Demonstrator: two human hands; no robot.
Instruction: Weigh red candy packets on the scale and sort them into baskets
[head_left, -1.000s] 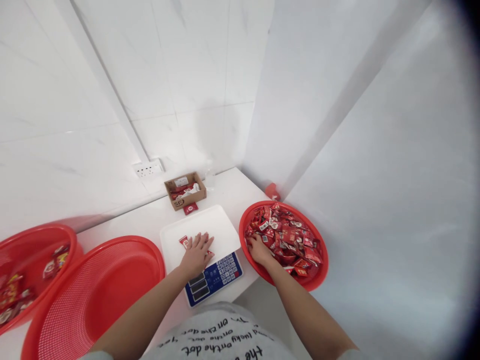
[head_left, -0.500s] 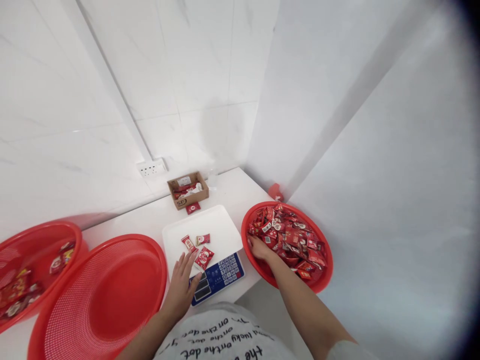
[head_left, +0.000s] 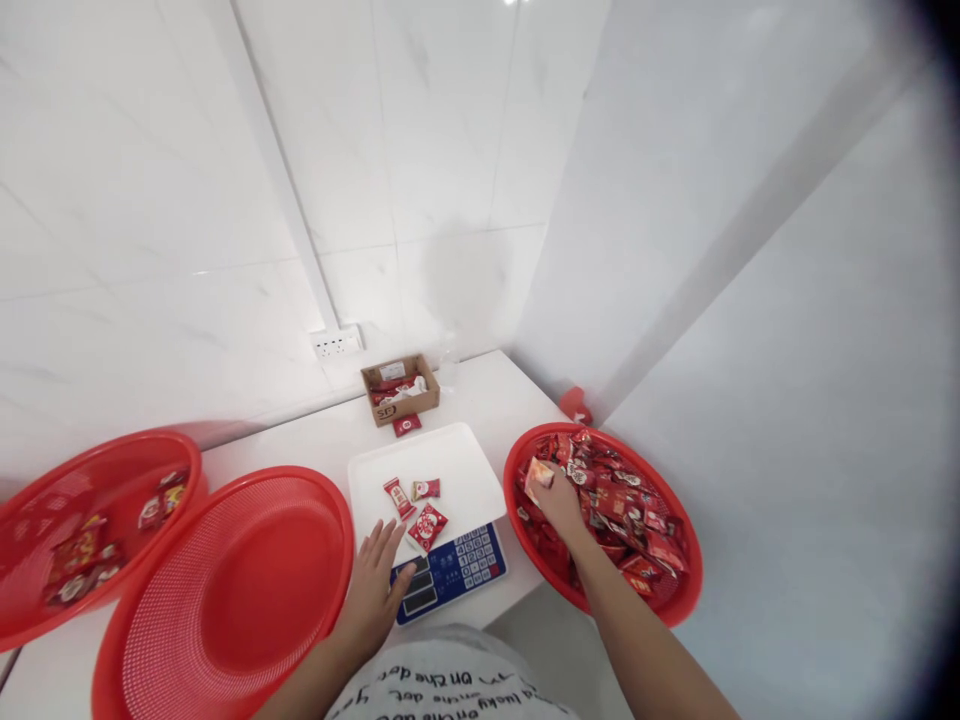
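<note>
My right hand (head_left: 559,500) is closed on a small packet (head_left: 538,478) with a pale orange and white face. It is over the red basket on the right (head_left: 694,575), which is heaped with red-wrapped packets (head_left: 615,495). My left hand (head_left: 375,580) lies with its fingers spread at the front left edge of the scale, holding nothing. On the scale's white pan (head_left: 465,470) are a long red-and-white packet (head_left: 400,498), a small red-and-gold packet (head_left: 426,488) and a square red packet (head_left: 428,527). The blue keypad panel (head_left: 450,572) faces me, partly behind my left thumb.
A red mesh basket (head_left: 255,590) stands left of the scale, and another red basket (head_left: 180,440) with several packets is farther left. Behind the scale sits a small cardboard box (head_left: 409,405), with a red packet (head_left: 406,425) before it. A wall socket (head_left: 336,342) is above.
My right hand has come up from the left side of the right basket and now holds a pale orange packet. My left hand stays by the scale. The view has shifted slightly.
</note>
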